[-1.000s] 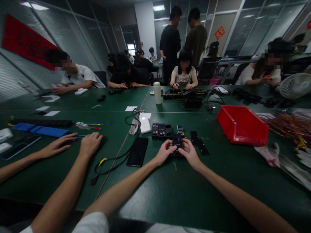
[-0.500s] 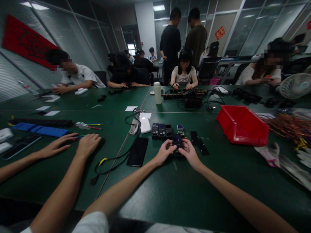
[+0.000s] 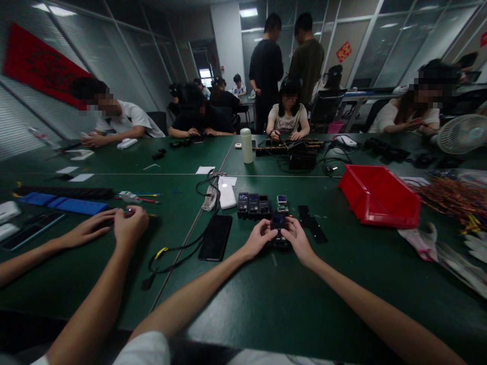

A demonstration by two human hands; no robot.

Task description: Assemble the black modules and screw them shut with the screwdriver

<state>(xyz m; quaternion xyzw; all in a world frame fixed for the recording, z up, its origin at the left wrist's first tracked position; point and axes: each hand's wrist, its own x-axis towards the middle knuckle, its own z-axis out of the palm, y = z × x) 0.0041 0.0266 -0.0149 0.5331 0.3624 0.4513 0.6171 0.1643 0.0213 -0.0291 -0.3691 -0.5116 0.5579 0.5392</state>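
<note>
My left hand and my right hand grip a small black module from either side, fingers curled round it as it rests on the green table. Just beyond it stand a row of similar black modules and a small circuit board. A black phone lies left of my left hand. Flat black strips lie to the right of my right hand.
A neighbour's two hands work at the left by blue strips. A red bin sits to the right, copper wires and white gloves beyond. A white bottle, a white power bank and cables lie ahead. Several people sit opposite.
My hands stay on the module, tilting it slightly. The neighbour's nearer hand has lifted off the table and closed on something small.
</note>
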